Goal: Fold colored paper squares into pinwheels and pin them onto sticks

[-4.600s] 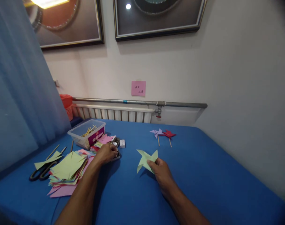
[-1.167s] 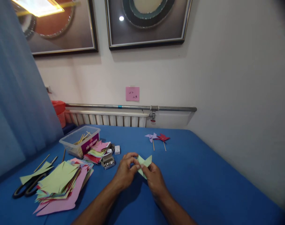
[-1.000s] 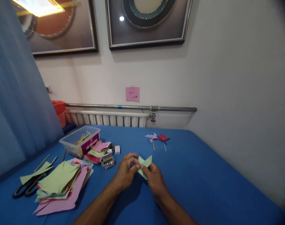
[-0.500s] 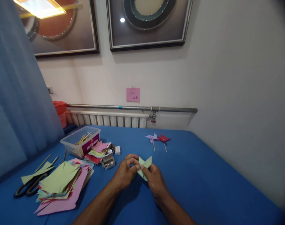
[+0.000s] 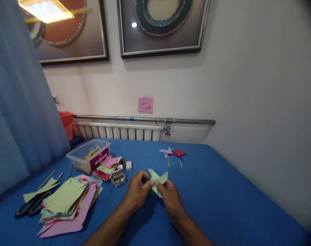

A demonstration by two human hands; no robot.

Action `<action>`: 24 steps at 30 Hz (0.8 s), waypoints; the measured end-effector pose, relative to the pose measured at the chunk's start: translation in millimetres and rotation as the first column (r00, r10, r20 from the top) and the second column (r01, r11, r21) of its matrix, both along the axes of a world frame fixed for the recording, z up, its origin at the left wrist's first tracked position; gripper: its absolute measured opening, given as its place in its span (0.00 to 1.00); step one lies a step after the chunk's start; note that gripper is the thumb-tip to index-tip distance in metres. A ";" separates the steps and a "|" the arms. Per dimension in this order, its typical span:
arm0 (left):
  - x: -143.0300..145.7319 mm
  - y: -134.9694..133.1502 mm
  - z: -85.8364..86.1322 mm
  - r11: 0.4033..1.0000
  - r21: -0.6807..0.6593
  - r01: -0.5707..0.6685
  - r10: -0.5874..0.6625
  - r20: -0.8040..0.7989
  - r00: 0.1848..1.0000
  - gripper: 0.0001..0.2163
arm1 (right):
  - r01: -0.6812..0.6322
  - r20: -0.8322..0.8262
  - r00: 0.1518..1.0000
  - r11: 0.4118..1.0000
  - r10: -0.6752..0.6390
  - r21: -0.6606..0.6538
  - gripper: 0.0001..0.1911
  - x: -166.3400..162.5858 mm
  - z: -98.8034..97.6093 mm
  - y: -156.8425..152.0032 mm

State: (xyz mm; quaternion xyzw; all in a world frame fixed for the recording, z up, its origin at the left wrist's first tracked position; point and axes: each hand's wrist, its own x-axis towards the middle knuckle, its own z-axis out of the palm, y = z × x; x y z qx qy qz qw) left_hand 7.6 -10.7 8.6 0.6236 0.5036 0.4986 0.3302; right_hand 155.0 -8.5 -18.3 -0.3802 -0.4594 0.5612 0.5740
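A pale green paper pinwheel (image 5: 162, 178), its corners folded in toward the centre, is held just above the blue table. My left hand (image 5: 140, 187) pinches it from the left, thumb near the middle. From the right, my right hand (image 5: 169, 195) grips it, its thumb also by the centre. The fingers behind the paper are partly hidden. Left of my hands lie a small open box of shiny metal pins (image 5: 118, 179) and a small white box (image 5: 129, 166). Beyond my hands rest a lilac pinwheel (image 5: 166, 152) and a red pinwheel (image 5: 179, 153), both on sticks.
A stack of coloured paper (image 5: 65, 196) lies at the left, beside black-handled scissors (image 5: 32, 206) partly under green paper. Behind it are a clear plastic box (image 5: 78, 155) of sticks and smaller cut papers (image 5: 106, 167). A blue curtain (image 5: 19, 102) hangs at the left.
The left fingers have shifted off the pinwheel's upper left, so more of that blade shows. Both thumbs now meet near the centre. The view has tilted slightly.
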 end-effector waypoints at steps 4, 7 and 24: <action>-0.9 2.5 -1.2 0.991 -0.096 0.091 -0.081 0.099 0.992 0.13 | -0.016 -0.007 1.000 1.000 0.016 -0.006 0.26 1.0 2.6 0.2; -3.9 1.9 4.6 0.969 -0.141 0.201 -0.183 0.131 0.974 0.15 | -0.059 -0.010 0.998 0.998 0.059 -0.011 0.27 1.8 7.5 -1.7; 0.4 -6.4 11.8 0.992 -0.023 0.122 -0.124 -0.064 0.990 0.11 | -0.019 0.004 1.000 1.000 0.019 -0.017 0.27 0.3 5.2 1.5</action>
